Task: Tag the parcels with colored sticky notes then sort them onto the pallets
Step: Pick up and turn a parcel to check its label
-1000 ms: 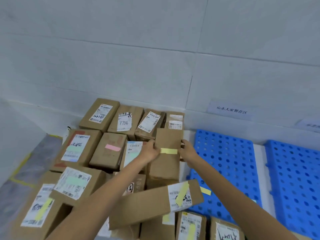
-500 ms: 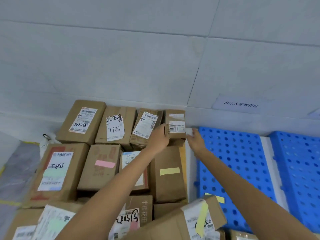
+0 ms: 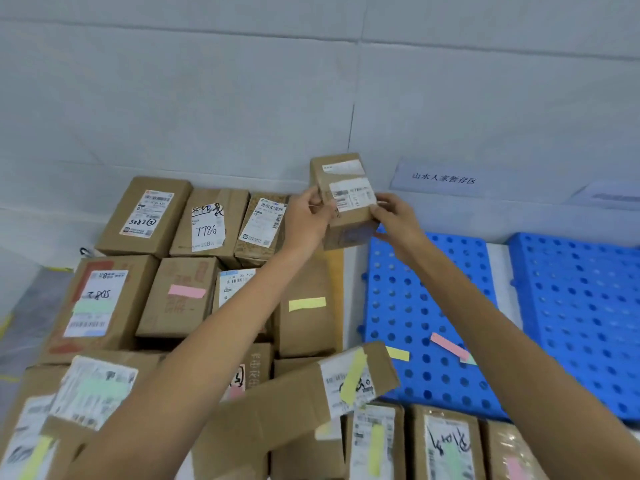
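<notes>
The small parcel [image 3: 346, 202] is hanging in the air near the wall, above the far corner where the brown boxes [image 3: 180, 296] are meeting the blue pallet [image 3: 408, 299]. Both hands are holding it. The left hand [image 3: 306, 221] is wrapping its fingers [image 3: 320, 204] round the left edge, and the right hand [image 3: 398, 220] is pinching the right edge beside the white label. No coloured note is showing on its visible faces, so it is likely running the risk of being sorted untagged. The grip is resting on the edges only, and a slip would be sending it down into the gap by the wall. Under the right forearm a long parcel [image 3: 311, 393] is lying tilted, overhanging the pallet. A yellow note [image 3: 397, 353] and a pink note [image 3: 448, 345] are lying loose there. A low elbow could be knocking the one and sweeping off the others.
</notes>
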Demonstrator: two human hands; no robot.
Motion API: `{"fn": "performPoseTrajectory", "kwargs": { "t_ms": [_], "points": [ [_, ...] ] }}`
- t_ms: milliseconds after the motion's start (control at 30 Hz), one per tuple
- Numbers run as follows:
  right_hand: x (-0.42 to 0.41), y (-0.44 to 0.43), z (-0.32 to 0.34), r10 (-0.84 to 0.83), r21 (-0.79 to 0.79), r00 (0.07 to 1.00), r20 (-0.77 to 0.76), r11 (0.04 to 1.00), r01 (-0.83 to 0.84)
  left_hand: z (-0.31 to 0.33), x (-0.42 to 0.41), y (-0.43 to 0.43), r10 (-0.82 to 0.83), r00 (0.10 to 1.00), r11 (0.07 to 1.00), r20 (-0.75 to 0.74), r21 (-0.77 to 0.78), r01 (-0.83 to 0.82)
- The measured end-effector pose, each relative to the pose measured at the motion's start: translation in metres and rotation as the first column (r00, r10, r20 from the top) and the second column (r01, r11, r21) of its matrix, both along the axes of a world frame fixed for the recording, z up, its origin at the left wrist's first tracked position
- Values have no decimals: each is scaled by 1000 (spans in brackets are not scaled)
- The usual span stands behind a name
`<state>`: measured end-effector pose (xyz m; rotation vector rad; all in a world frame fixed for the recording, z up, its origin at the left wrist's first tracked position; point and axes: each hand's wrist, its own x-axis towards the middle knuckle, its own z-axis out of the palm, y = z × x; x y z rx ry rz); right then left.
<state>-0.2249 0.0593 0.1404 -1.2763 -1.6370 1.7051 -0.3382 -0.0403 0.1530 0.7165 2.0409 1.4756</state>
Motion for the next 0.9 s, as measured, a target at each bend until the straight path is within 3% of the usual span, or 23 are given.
{"fn": "performPoseTrajectory", "kwargs": {
  "t_ms": [167, 267, 433, 533, 667, 767, 833, 900],
  "points": [
    [86, -20, 57, 92, 299, 989, -114, 953, -54, 42, 74, -9, 60, 976, 993, 210, 88, -80],
    [149, -36, 70, 194, 450, 972, -135, 886, -115, 52, 134, -21, 79, 951, 996, 297, 19, -89],
    [239, -49, 51, 266, 446, 960, -83, 871, -203, 24, 224, -48, 15, 922, 1000, 387, -17, -9],
    [273, -62, 22, 297, 445, 952, 75, 844, -298, -1, 264, -66, -1, 870, 994, 493, -92, 53],
    [304, -79, -15, 303, 233, 919, 251, 903, -361, -32, 299, -102, -59, 823, 973, 565, -154, 175],
    [328, -83, -40, 343, -44, 922, 180, 939, -341, -57, 318, -124, -52, 758, 971, 650, -143, 190],
    [338, -85, -57, 336, -183, 929, 158, 934, -306, -73, 322, -134, -49, 792, 959, 608, -194, 208],
    [342, -86, -74, 362, -179, 903, 230, 928, -327, -88, 321, -140, -80, 833, 920, 548, -280, 273]
  ]
}}
